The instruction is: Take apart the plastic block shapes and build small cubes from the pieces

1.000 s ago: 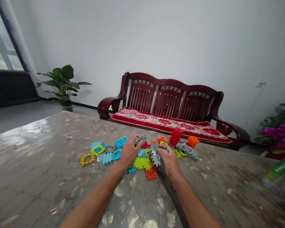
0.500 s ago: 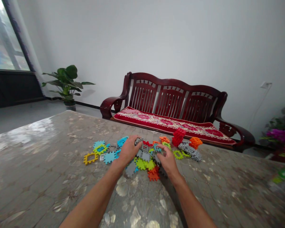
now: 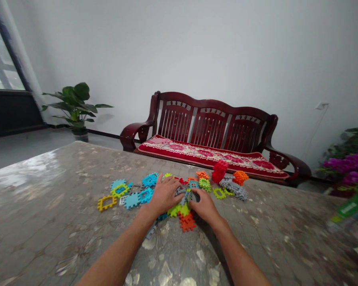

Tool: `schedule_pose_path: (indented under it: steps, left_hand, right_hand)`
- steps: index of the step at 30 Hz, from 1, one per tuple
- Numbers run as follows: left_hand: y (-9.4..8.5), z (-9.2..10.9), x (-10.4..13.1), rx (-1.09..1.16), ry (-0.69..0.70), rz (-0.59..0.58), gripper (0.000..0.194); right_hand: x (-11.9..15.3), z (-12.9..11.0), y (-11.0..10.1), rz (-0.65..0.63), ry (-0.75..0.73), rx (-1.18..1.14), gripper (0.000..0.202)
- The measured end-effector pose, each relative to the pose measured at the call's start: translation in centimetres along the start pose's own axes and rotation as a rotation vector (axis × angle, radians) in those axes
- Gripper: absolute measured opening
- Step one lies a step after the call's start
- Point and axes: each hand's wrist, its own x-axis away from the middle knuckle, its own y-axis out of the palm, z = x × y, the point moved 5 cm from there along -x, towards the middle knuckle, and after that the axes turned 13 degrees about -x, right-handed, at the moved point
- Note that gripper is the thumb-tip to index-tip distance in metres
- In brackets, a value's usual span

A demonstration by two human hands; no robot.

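Loose plastic interlocking tiles with toothed edges lie in a cluster on the table. My left hand [image 3: 164,195] reaches in from the left, its fingers and thumb curled round a grey interlocking tile [image 3: 179,191]. Opposite it, my right hand [image 3: 205,204] has its thumb and fingers bent at another grey interlocking tile [image 3: 188,195]; the exact contact is partly hidden. Lime green tiles [image 3: 183,209] and orange-red tiles [image 3: 187,222] lie just below the hands. Blue tiles [image 3: 132,200] and a yellow frame tile [image 3: 106,203] are to the left.
Red stacked tiles [image 3: 220,171], a grey stack [image 3: 234,188] and an orange stack [image 3: 240,177] stand at the right on the patterned table [image 3: 77,222]. Beyond is a wooden bench [image 3: 211,125]. A green-labelled object [image 3: 350,206] is near the right edge.
My left hand has come down and nearer to me over the grey tiles. My right hand has closed in towards it. The whole view has shifted slightly.
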Motion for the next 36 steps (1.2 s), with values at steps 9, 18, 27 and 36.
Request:
schedule_pose_path:
  steps: [9, 18, 27, 36]
  left_hand:
    - [-0.5, 0.1, -0.1, 0.115, 0.018, -0.006, 0.035]
    - [0.6, -1.9, 0.0, 0.106, -0.188, 0.108, 0.026]
    - [2.3, -2.6, 0.6, 0.125, -0.187, 0.151, 0.026]
    - [3.0, -2.9, 0.6, 0.191, -0.152, 0.156, 0.023]
  right_hand:
    - [0.0, 2.7, -8.8, 0.405, -0.136, 0.061, 0.040]
    - [0.4, 8.9, -16.3, 0.555, 0.001, 0.481, 0.065]
    - [-7.0, 7.1, -16.1, 0.556, -0.054, -0.165, 0.072]
    - [-14.7, 8.4, -16.1, 0.346, 0.223, -0.456, 0.050]
